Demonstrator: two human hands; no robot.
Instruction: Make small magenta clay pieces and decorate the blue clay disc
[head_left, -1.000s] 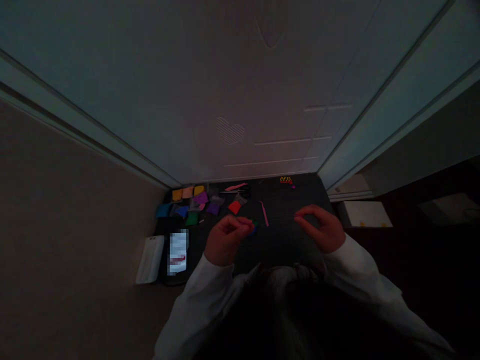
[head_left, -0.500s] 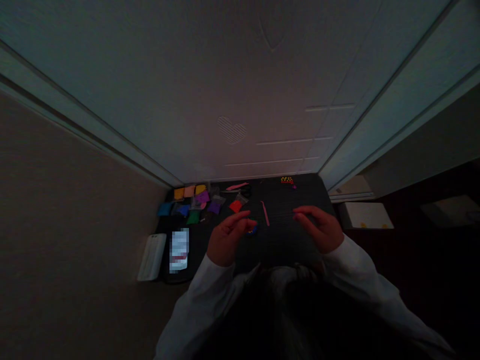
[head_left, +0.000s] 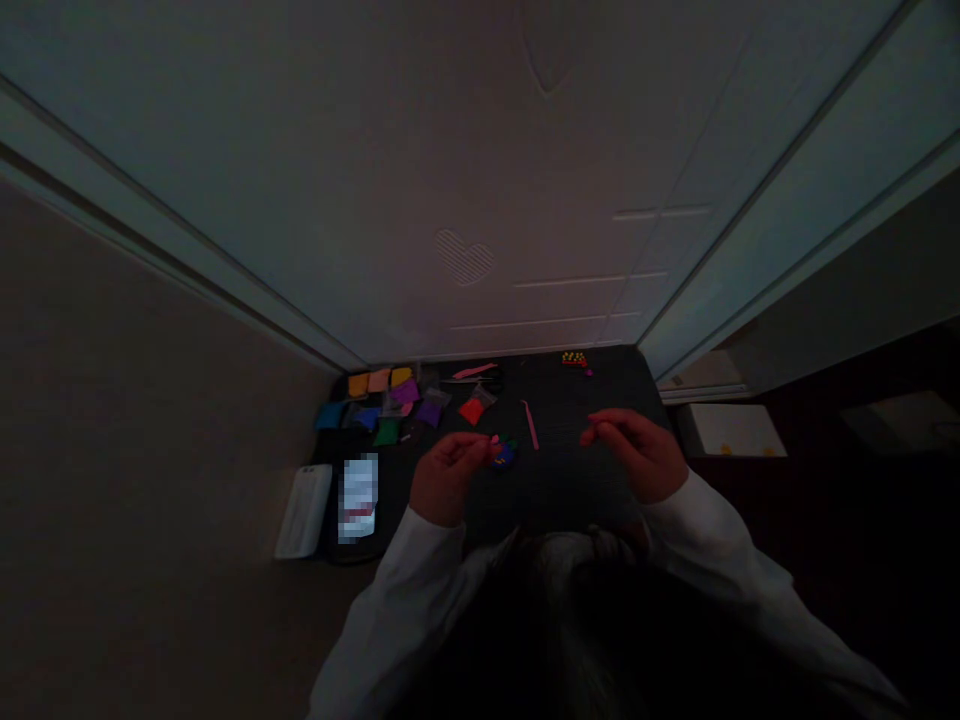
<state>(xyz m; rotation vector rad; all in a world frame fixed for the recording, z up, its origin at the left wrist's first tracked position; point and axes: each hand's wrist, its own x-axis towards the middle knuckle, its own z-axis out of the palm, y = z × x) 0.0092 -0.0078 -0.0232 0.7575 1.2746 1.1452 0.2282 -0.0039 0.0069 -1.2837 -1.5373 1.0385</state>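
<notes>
My left hand [head_left: 450, 475] is closed in a pinch, thumb against fingertips. Just beyond those fingertips lies a small blue and green piece [head_left: 502, 456] with yellow marks, a pink bit at its upper edge; the fingers partly cover it. To the right, my right hand [head_left: 637, 455] also has its thumb and fingers pressed together above the dark table. What either pinch holds, if anything, is too small and dim to make out. Pink tweezers [head_left: 531, 426] with a bent tip lie on the table between both hands.
Several coloured packets [head_left: 405, 391] and a red packet [head_left: 472, 409] lie at the table's back left. Scissors [head_left: 491, 380] rest near the wall [head_left: 375, 250]. Small yellow and red pieces [head_left: 574, 358] sit at the back right. A lit phone [head_left: 358, 498] lies beside a white case [head_left: 304, 512].
My left hand has shifted slightly left and down, its fingers drawing together and uncovering more of the blue and green piece. My right hand's fingertips have moved slightly.
</notes>
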